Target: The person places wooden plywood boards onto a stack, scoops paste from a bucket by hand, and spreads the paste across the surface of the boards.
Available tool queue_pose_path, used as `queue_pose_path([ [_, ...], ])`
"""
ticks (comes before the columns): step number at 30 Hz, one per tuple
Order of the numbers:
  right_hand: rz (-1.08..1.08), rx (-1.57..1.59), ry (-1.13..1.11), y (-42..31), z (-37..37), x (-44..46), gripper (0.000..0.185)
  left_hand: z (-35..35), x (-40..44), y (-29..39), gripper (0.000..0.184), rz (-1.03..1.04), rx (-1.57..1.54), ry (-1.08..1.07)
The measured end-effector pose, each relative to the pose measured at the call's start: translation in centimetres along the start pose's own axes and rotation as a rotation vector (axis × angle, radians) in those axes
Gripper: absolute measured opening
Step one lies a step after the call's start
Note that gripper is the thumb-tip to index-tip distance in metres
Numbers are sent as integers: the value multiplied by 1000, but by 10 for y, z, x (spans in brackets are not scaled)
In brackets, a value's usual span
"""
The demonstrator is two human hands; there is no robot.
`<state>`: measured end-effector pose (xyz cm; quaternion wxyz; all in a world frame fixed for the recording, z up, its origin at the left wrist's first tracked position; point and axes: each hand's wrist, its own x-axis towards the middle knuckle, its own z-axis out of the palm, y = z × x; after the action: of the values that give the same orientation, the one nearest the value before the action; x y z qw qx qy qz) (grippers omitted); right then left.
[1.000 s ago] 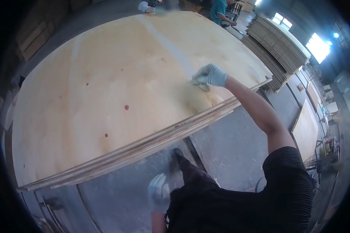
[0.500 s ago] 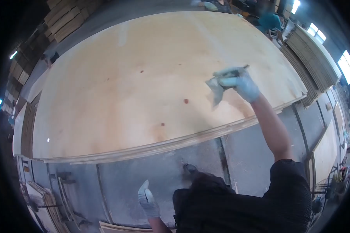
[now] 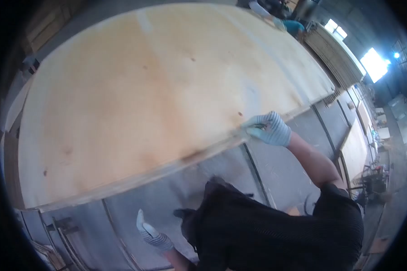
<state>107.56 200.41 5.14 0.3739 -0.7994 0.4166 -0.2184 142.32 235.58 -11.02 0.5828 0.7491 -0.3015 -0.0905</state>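
A large pale plywood sheet (image 3: 122,99) lies on top of a stack, its front edge facing me. My right hand (image 3: 271,129), in a striped white glove, is closed around a putty knife (image 3: 260,127) at that front edge. Little of the knife shows; its blade is seen nearly edge-on and blurred. A dark knot (image 3: 240,114) marks the wood just beyond my fingers. Off to the left, my left hand (image 3: 153,235), gloved the same way, hangs below the sheet's edge with fingers stretched out and nothing in it.
Another stack of sheets (image 3: 334,56) stands beyond the right end. People's arms, one in a teal sleeve (image 3: 294,28), are at the far edge. Grey flooring with dark grooves (image 3: 257,176) lies between me and the sheet. A board (image 3: 353,147) leans at right.
My right hand has come back from over the sheet to its front edge, bringing the putty knife along. My left hand stays low and open. The camera view has shifted and tilted.
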Motion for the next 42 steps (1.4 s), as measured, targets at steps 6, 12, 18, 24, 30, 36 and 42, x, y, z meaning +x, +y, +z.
queue_pose_path([
  [6,25,419,78,-97,30,148,35,-41,196,20,37,622,244,58],
  [12,-128,602,125,-119,43,383,41,-50,304,-6,33,613,582,130],
  [18,196,429,136,45,63,675,35,-24,318,-39,38,748,609,161],
  [24,-149,-123,-226,2,37,705,27,0,315,32,47,671,638,85],
  [30,61,19,-314,-31,36,464,20,-25,284,8,43,711,629,-59],
  [36,-18,120,-8,-86,93,122,23,-93,297,-27,44,1059,127,-375],
  [42,173,-70,132,-162,164,35,25,-299,429,-130,48,683,571,-86],
])
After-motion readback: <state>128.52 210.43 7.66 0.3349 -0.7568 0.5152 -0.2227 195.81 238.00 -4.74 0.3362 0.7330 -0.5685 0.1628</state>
